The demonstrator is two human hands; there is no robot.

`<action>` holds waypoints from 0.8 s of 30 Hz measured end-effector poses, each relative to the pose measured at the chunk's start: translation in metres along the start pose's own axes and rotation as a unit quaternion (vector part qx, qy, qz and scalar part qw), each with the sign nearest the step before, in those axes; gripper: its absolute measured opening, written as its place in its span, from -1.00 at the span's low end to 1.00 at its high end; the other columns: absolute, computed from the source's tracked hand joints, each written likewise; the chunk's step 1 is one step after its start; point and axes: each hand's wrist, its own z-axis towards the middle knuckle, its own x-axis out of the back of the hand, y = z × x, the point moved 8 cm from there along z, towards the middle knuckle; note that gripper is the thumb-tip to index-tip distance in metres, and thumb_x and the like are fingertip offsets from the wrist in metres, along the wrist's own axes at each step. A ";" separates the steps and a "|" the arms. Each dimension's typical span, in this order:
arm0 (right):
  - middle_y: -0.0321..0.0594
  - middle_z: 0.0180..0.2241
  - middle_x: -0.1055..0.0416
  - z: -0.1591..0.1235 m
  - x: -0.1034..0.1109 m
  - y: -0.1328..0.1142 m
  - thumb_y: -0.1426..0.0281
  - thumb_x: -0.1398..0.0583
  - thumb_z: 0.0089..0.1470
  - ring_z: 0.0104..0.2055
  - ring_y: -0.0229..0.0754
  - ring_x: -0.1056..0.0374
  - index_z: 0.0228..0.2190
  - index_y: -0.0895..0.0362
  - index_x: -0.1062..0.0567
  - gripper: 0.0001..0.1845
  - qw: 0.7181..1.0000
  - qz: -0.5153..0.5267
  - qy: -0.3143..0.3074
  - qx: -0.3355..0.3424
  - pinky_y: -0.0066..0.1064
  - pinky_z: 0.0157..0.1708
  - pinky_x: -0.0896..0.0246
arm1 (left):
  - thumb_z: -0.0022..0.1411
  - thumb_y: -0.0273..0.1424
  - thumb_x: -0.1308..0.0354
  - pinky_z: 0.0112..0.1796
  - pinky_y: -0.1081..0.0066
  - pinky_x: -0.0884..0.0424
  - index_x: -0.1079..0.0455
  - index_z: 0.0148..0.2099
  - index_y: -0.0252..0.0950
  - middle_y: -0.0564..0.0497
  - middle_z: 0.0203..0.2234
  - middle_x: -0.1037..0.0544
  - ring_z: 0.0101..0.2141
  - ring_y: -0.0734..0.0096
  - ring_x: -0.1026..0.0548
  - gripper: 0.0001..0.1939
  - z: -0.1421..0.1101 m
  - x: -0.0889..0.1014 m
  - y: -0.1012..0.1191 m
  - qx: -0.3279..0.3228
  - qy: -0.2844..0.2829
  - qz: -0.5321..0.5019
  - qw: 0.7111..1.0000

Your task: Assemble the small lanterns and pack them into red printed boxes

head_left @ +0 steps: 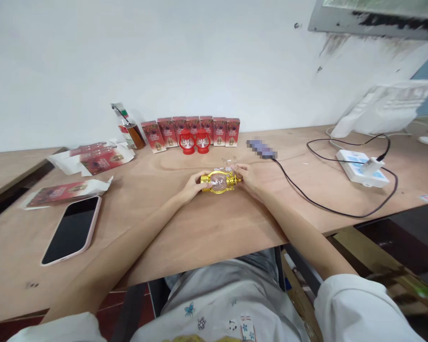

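Observation:
A small gold lantern (219, 182) with a clear globe lies on its side just above the wooden table. My left hand (193, 186) is closed around its base end, at the left. My right hand (248, 176) is beside the lantern's top end, fingers pinched at the edge of a small clear piece with white marks (229, 163); its exact shape is too faint to make out. Two red lanterns (187, 143) stand upright behind, in front of a row of several red printed boxes (206, 130).
Flattened red cartons (102, 160) and a pink-edged phone (73, 230) lie at the left. A bottle (132, 134) leans by the wall. To the right, a black cable (310, 199) loops between a blurred-out device (261, 148) and a white power strip (360, 168).

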 end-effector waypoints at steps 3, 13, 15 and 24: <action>-0.50 -0.71 0.16 0.001 0.004 -0.005 0.09 -0.32 -0.17 -0.66 -0.45 0.27 -0.72 0.10 -0.03 -0.39 0.999 0.015 0.016 0.034 -0.52 -0.68 0.38 | -0.16 -0.32 -0.32 -0.22 0.43 -0.31 -0.44 -0.17 -0.34 0.01 -0.29 -0.52 -0.27 0.36 -0.42 -0.56 0.000 0.002 -0.002 0.004 0.009 -0.009 1.000; -0.52 -0.71 0.16 0.002 0.006 -0.003 0.13 -0.30 -0.17 -0.69 -0.48 0.29 -0.70 0.09 -0.03 -0.44 0.999 0.015 0.029 0.014 -0.56 -0.71 0.44 | -0.15 -0.35 -0.32 -0.21 0.42 -0.33 -0.46 -0.14 -0.33 -0.01 -0.27 -0.53 -0.25 0.35 -0.44 -0.56 0.001 0.005 -0.005 -0.005 0.021 -0.019 1.000; -0.53 -0.72 0.17 0.003 0.008 -0.001 0.15 -0.28 -0.16 -0.70 -0.49 0.29 -0.70 0.09 -0.04 -0.47 0.999 0.010 0.038 0.000 -0.57 -0.73 0.43 | -0.15 -0.35 -0.32 -0.21 0.41 -0.33 -0.46 -0.14 -0.33 -0.01 -0.28 -0.53 -0.25 0.34 -0.45 -0.55 0.002 0.006 -0.006 -0.007 0.023 -0.022 0.999; -0.54 -0.73 0.14 0.012 0.015 0.021 0.21 -0.27 -0.11 -0.71 -0.49 0.28 -0.68 0.11 -0.12 -0.56 0.993 0.043 0.049 -0.103 -0.61 -0.76 0.39 | -0.15 -0.34 -0.34 -0.21 0.44 -0.32 -0.46 -0.15 -0.32 0.01 -0.27 -0.52 -0.24 0.36 -0.45 -0.57 0.003 0.008 -0.009 -0.002 0.018 -0.037 0.999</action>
